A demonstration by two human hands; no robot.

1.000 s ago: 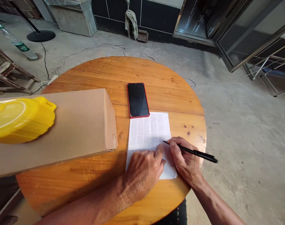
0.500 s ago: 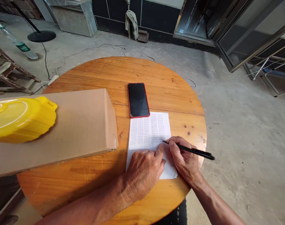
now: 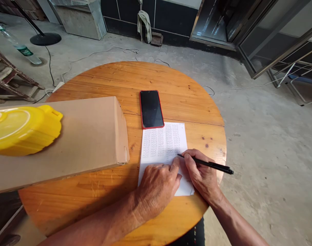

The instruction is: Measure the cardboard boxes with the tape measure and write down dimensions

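Note:
A white sheet of paper (image 3: pixel 156 158) lies on the round wooden table, its upper part covered in columns of small handwritten figures. My right hand (image 3: pixel 200 171) pinches a black pen (image 3: pixel 215 166), the tip touching the paper at the end of the lowest rows. Across the lower half of the sheet rests my left hand (image 3: pixel 159 184), holding nothing; its index finger presses the paper just beside the pen tip, the other fingers loosely bent. A phone (image 3: pixel 152 109) with a red case and dark screen overlaps the sheet's top edge.
On the left of the wooden table (image 3: pixel 176 92) sits a cardboard box (image 3: pixel 91 133), with a yellow plastic tool case (image 3: pixel 25 130) on top. A plastic bottle (image 3: pixel 25 51), a wooden stool (image 3: pixel 9 77) and loose cables are on the concrete floor beyond.
The pen's back end has shifted very slightly to the left as my right hand writes. My left hand, the paper and the phone stay in place.

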